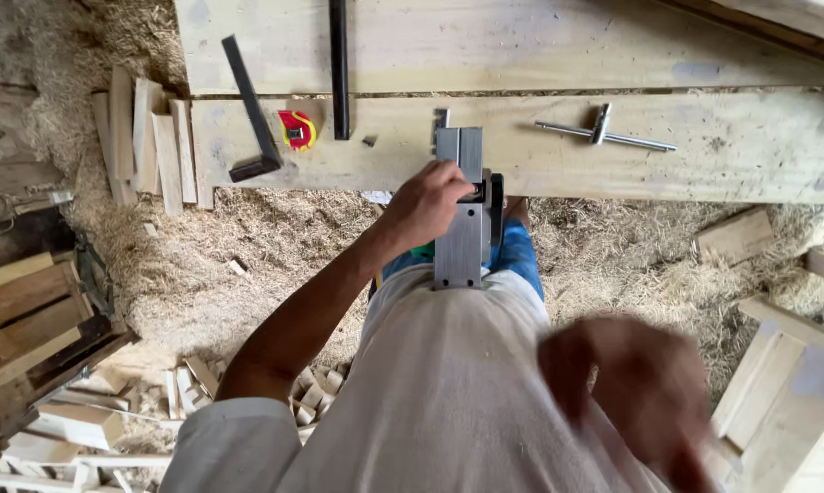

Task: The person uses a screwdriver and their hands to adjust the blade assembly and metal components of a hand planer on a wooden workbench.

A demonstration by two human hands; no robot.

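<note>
My left hand (425, 203) grips the side of a grey metal power planer (459, 228). The tool hangs over the near edge of a long pale wooden plank (704, 155), its flat sole facing up and its rear end against my white shirt. My right hand (631, 388) is low at the right in front of my body. It is heavily blurred and touches nothing that I can make out. Whether its fingers are apart or closed is unclear.
On the plank lie a black try square (252, 119), a red and yellow tape measure (297, 129), a black bar (340, 68) and a metal T-handled key (603, 133). Wood shavings cover the floor. Short boards (147, 137) lie at the left and offcuts (777, 393) at the right.
</note>
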